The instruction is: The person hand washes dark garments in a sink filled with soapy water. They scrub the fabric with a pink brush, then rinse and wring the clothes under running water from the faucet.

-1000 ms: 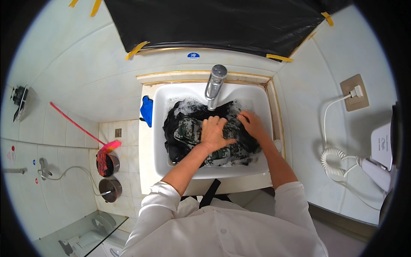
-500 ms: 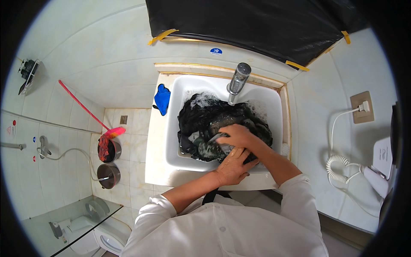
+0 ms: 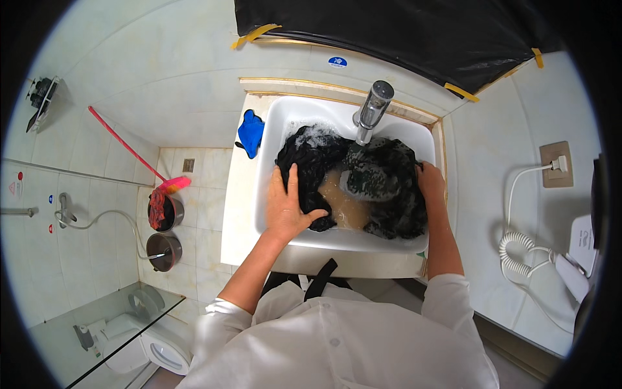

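Note:
Wet black clothing (image 3: 392, 194) lies in a white sink (image 3: 353, 245) with murky water and suds. It is bunched to both sides, with brownish water between. My left hand (image 3: 285, 206) rests on the left bunch, its fingers and thumb spread. At the sink's right side, my right hand (image 3: 431, 185) has its fingers curled onto the edge of the right bunch, fingertips partly hidden. The chrome faucet (image 3: 374, 110) hangs over the far middle of the clothing. Under its spout a pale foamy patch shows on the cloth.
A blue cloth (image 3: 250, 133) lies on the counter left of the sink. Two buckets (image 3: 164, 251) and a red-handled broom (image 3: 126, 144) stand on the tiled floor. A wall-mounted hair dryer (image 3: 573, 272) with a coiled cord is at right.
My hands were together over the middle of the clothing; now they are apart, left and right. The clothing has spread sideways, baring brown water in the middle.

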`<state>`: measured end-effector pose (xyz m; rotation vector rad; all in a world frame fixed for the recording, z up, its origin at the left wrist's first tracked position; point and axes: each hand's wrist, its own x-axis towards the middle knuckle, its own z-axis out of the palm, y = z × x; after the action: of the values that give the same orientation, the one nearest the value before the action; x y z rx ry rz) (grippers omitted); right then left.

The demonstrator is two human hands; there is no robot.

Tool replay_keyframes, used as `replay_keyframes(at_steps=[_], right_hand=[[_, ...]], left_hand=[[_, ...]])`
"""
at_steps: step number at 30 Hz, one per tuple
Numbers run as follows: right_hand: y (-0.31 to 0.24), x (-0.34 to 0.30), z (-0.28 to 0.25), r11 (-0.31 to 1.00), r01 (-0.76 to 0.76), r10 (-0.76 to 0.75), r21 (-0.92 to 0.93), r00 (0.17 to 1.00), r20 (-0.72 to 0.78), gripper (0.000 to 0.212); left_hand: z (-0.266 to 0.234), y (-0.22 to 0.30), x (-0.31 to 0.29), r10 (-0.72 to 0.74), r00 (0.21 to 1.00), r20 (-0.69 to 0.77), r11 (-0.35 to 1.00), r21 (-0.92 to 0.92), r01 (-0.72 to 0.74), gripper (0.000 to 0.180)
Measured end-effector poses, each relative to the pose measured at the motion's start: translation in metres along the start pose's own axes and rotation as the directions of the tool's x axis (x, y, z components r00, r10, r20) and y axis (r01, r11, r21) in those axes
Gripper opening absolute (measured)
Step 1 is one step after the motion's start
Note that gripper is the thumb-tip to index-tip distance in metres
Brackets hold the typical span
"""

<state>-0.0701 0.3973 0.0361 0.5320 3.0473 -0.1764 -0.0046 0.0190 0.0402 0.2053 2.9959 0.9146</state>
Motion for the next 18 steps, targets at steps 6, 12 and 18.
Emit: replay_keyframes(at_steps=[6,12,18], right_hand=[[-0.006,0.029,0.015,0.992,0.06,-0.049,-0.111,0.994,0.102,0.026],[-0.065,-0.013,-0.043,0.883,0.468,-0.436,0.027,0.842,-0.318,0.022],[-0.148,-0.089,-0.024,0.524,0.714,-0.721,0.463,0.662,-0.206,0.035]], left_hand=[[0.033,0.0,0.026,-0.201,0.979,0.036,0.973,-0.108,0.203,0.138],[0.061,-0.041,0.063,-0.355,0.908,0.224,0.604,-0.686,0.406,0.086],[0.014,-0.029,0.048,-0.242,0.833,0.497,0.094,-0.843,0.53,0.033]])
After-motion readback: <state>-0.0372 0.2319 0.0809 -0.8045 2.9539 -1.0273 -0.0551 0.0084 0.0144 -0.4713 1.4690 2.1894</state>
